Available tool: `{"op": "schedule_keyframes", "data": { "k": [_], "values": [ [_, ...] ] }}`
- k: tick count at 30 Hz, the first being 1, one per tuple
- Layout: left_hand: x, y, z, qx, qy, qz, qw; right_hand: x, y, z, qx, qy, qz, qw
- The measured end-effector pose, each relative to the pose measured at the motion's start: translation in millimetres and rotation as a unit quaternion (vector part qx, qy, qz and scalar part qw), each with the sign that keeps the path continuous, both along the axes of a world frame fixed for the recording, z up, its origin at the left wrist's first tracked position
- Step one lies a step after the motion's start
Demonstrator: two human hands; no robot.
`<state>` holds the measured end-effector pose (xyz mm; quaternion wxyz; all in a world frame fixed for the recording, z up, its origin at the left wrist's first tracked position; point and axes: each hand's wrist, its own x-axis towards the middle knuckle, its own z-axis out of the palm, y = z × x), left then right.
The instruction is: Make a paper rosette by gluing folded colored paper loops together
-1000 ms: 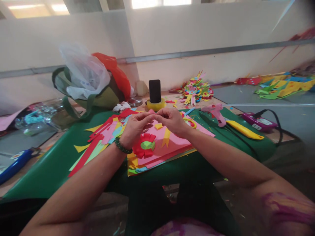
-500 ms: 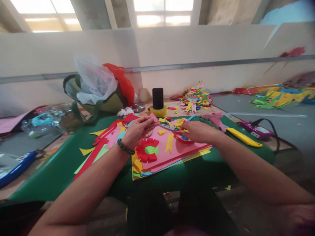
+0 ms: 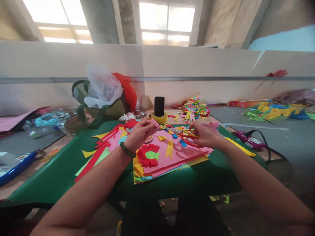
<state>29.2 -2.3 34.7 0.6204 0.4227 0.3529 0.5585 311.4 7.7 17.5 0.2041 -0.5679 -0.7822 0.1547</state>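
Note:
My left hand (image 3: 139,133) is raised above the green table (image 3: 59,167), fingers pinched on a small pink paper piece (image 3: 155,122). A dark bead bracelet (image 3: 126,150) circles that wrist. My right hand (image 3: 205,135) rests on the stack of coloured paper sheets (image 3: 172,159), its fingers closed round the red and yellow handles of scissors (image 3: 188,136). A red paper rosette with a green centre (image 3: 149,154) lies on the pink top sheet between my hands. Small yellow, blue and red scraps lie around it.
A black phone stands in a yellow tape roll (image 3: 159,109) at the back. Left of it is a green bag with plastic bags (image 3: 103,95). A pile of paper flowers (image 3: 194,106), a pink glue gun (image 3: 213,125), a yellow cutter (image 3: 240,147) and a purple device with a cable (image 3: 248,140) lie to the right.
My hands were together on the pink piece; the right hand has left it, gone right and down to the paper stack and closed on the scissors. The view has tilted upward.

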Motion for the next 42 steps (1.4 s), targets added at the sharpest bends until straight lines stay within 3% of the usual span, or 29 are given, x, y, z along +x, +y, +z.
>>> {"op": "schedule_keyframes", "data": {
  "k": [3, 7, 11, 13, 15, 18, 21, 26, 42],
  "values": [
    [-0.6, -0.3, 2.1, 0.001, -0.031, 0.016, 0.999, 18.0, -3.1, -6.2, -0.015, 0.175, 0.013, 0.984],
    [0.0, -1.3, 4.2, -0.001, -0.050, 0.023, 0.998, 17.4, -9.4, -16.1, -0.015, 0.346, 0.028, 0.938],
    [1.1, -1.4, 4.2, 0.002, -0.055, 0.020, 0.998, 4.2, -12.0, -13.0, -0.044, 0.421, 0.133, 0.896],
    [0.8, -0.4, 3.9, 0.003, -0.060, 0.021, 0.998, -5.3, -10.9, -5.1, -0.065, 0.405, 0.197, 0.890],
    [-0.5, 1.4, 3.9, 0.003, -0.066, 0.029, 0.997, -18.3, -9.1, 3.9, -0.066, 0.353, 0.216, 0.908],
    [-3.8, 4.8, 5.1, -0.004, -0.074, 0.055, 0.996, -41.8, -7.6, 11.6, -0.018, 0.205, 0.169, 0.964],
    [-6.2, 7.1, 6.6, -0.008, -0.083, 0.072, 0.994, -57.5, -9.2, 8.8, 0.040, 0.077, 0.122, 0.989],
    [-4.6, 6.9, 6.9, -0.004, -0.078, 0.074, 0.994, -54.4, -13.2, -0.1, 0.062, 0.006, 0.089, 0.994],
    [0.1, 4.7, 4.0, 0.002, -0.042, 0.068, 0.997, -53.7, -14.4, -9.3, 0.126, -0.032, 0.119, 0.984]
  ]
}}
